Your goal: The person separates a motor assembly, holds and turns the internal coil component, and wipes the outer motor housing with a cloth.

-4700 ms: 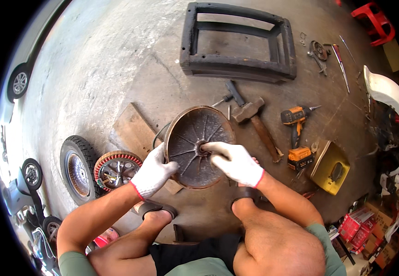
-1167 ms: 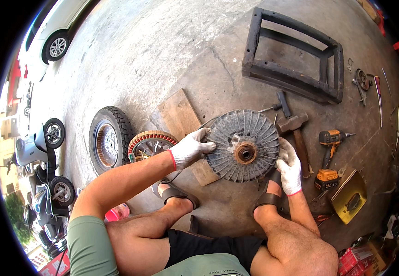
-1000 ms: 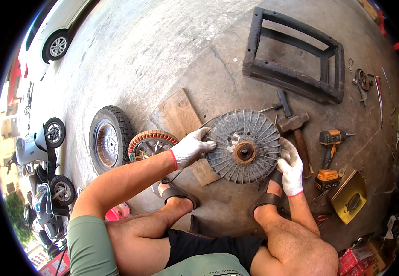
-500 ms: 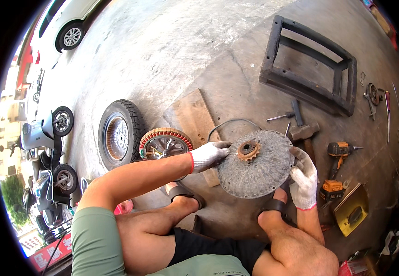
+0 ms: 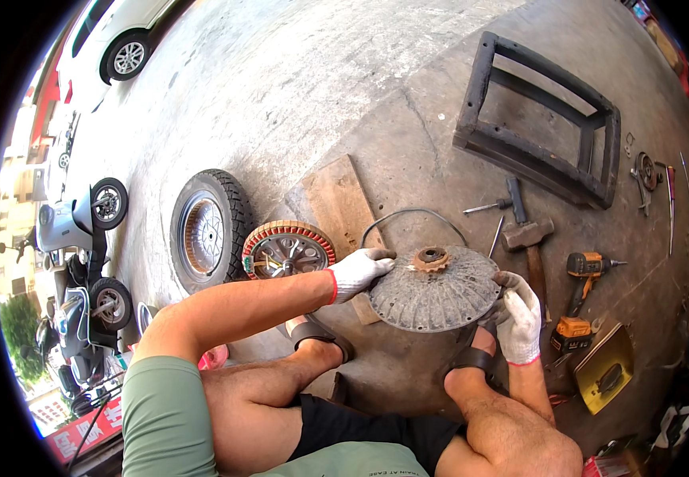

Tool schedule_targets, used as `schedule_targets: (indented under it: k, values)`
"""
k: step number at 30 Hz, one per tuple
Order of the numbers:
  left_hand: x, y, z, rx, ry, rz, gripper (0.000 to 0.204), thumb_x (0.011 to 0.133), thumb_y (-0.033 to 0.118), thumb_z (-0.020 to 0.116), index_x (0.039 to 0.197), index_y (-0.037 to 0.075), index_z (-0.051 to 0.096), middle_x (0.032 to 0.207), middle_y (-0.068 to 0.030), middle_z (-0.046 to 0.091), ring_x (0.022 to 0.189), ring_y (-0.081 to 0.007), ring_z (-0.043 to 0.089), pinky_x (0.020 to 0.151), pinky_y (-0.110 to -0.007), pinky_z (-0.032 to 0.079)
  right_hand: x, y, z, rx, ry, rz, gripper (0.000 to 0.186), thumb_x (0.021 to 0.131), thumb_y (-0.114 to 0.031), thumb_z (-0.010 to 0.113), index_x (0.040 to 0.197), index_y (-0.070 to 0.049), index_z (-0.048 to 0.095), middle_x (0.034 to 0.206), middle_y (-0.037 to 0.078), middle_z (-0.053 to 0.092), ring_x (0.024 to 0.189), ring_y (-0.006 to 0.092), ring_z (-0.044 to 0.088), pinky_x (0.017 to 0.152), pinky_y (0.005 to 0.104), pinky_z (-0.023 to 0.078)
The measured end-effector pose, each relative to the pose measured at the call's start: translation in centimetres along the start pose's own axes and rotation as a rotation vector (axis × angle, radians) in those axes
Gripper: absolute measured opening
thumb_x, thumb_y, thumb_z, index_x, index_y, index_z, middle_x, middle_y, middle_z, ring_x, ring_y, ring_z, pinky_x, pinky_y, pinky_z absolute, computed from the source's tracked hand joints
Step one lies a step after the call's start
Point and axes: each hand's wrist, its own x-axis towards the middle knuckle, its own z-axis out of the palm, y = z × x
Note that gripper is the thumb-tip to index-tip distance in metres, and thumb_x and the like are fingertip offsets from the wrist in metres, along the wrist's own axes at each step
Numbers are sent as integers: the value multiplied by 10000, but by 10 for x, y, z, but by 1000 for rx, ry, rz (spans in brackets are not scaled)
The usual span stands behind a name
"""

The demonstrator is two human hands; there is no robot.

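Observation:
A round, grey, ribbed metal hub motor cover (image 5: 432, 302) is held between my gloved hands, above the floor and between my feet. A rusty toothed ring (image 5: 431, 259) sits at its centre, facing up. My left hand (image 5: 363, 272) grips the cover's left rim, thumb side on top. Its right rim is pinched by my right hand (image 5: 519, 316), fingers bent at the edge. Left of my left hand stands a motor stator (image 5: 289, 229) with copper windings round its rim. A dark cable (image 5: 416, 209) arcs behind the cover; where it ends is hidden.
A tyred wheel (image 5: 237, 203) stands at left, near a wooden board (image 5: 336, 195). A hammer (image 5: 529, 233), a cordless drill (image 5: 587, 266) and a yellow dustpan-like tray (image 5: 605, 370) lie at right. A black frame (image 5: 535, 163) rests farther back. Parked scooters (image 5: 70, 226) line the far left.
The cover has tilted flatter, so its face looks narrower, and its right rim has shifted slightly left. My right hand moved a little left with it; my left hand stays on the rim.

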Motion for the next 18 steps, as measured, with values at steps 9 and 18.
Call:
schedule_targets:
  k: [9, 18]
  values:
    - [-1, 1, 1, 137, 115, 119, 604, 950, 258, 638, 1410, -91, 464, 1275, -222, 623, 1126, -231, 624, 954, -334, 504, 8, 22, -27, -114, 55, -3, 290, 933, -183, 602, 1177, -27, 582, 1034, 25, 634, 835, 111, 614, 707, 235, 510]
    - [-6, 9, 4, 168, 109, 144, 698, 897, 237, 708, 1415, -134, 424, 1273, -246, 618, 1135, -230, 623, 963, -330, 503, 20, 44, -52, -172, 82, -47, 301, 898, -98, 596, 1184, -12, 562, 1050, 39, 608, 943, 132, 598, 863, 276, 492]
